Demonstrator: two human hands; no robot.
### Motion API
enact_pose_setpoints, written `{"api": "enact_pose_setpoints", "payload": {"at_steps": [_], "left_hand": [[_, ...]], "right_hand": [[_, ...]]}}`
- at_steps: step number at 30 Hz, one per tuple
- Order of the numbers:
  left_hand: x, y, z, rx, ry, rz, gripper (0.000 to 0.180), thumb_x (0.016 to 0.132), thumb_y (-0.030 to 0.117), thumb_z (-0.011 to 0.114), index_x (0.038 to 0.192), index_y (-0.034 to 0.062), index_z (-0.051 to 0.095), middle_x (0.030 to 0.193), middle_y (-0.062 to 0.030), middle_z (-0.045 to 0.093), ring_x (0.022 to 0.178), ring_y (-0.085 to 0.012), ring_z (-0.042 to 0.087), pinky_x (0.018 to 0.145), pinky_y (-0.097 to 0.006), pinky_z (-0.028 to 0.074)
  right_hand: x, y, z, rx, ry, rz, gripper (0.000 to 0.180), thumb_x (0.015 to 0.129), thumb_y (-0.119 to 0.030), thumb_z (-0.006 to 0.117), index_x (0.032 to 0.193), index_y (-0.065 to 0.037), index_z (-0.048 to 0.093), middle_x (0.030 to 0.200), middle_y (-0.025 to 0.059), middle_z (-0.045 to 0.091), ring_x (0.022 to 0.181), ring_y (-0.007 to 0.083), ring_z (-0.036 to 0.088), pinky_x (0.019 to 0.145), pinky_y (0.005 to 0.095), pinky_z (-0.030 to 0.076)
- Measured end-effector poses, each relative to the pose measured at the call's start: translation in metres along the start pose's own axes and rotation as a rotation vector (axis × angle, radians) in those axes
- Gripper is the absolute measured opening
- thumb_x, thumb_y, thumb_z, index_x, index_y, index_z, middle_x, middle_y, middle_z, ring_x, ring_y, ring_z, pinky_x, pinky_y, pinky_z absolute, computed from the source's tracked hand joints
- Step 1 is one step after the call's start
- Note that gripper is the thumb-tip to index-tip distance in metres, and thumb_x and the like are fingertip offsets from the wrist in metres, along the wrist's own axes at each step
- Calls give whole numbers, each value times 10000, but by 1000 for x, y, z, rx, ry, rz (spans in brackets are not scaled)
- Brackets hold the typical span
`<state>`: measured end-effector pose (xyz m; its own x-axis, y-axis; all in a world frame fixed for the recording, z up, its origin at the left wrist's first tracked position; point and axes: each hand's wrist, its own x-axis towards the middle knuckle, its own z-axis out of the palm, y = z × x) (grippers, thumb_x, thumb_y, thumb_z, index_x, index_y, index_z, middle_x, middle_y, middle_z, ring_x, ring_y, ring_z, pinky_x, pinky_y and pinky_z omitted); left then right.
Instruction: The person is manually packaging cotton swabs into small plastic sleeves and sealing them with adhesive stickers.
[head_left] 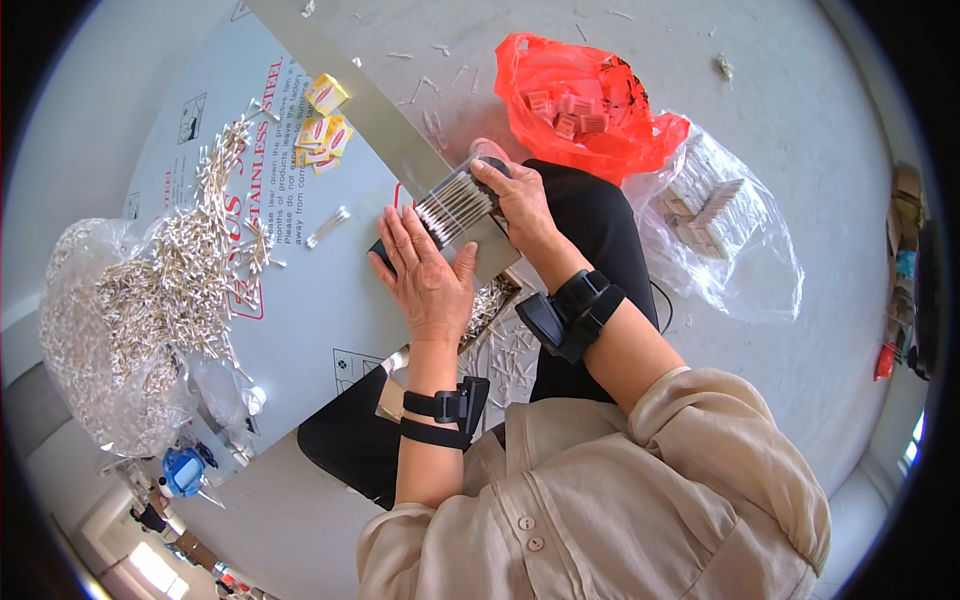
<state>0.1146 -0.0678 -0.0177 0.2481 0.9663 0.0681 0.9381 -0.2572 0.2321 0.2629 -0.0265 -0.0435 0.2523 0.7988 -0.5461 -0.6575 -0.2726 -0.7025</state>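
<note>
Between my hands, over the table's near right edge, is a clear case with dark ends (457,207), with cotton swabs lined up side by side inside. My left hand (430,290) lies along its left end, fingers stretched together over the dark part and thumb apart near the swabs. At the far right end my right hand (527,210) grips the case, its thumb on the top and its other fingers partly hidden. A small bunch of cotton swabs (328,227) lies on the table left of the case.
A large heap of loose cotton swabs (150,300) spills from a clear bag on the printed metal-topped table (300,290). Yellow small boxes (322,138) lie farther back. On the right are a red plastic bag (590,150) with packs and a clear bag of white packs (720,215). Swabs litter the floor.
</note>
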Motion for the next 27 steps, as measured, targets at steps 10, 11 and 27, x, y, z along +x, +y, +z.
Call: {"api": "enact_pose_setpoints", "payload": {"at_steps": [10,11,27], "left_hand": [[7,2,-8,105,-135,41,857,927,604,437,1521,36,195,1597,-139,164,1475,-301,165,1124,-635,132],[7,2,-8,79,-131,28,858,925,605,438,1520,35,199,1597,-139,165,1475,-302,161,1125,-633,132],[13,11,-8,50,-88,161,839,914,539,522,1517,40,219,1587,-137,198,1474,-301,168,1142,-604,122]], "right_hand": [[3,0,0,-10,-16,-8,145,814,-120,768,877,-22,681,755,17,662,620,105,612,581,255,499],[2,-1,1,1,-6,10,152,808,-112,773,889,-18,685,759,16,663,628,107,615,586,257,501],[5,0,-1,-56,-17,14,160,845,-127,745,924,3,695,781,22,672,652,108,622,606,252,499]]}}
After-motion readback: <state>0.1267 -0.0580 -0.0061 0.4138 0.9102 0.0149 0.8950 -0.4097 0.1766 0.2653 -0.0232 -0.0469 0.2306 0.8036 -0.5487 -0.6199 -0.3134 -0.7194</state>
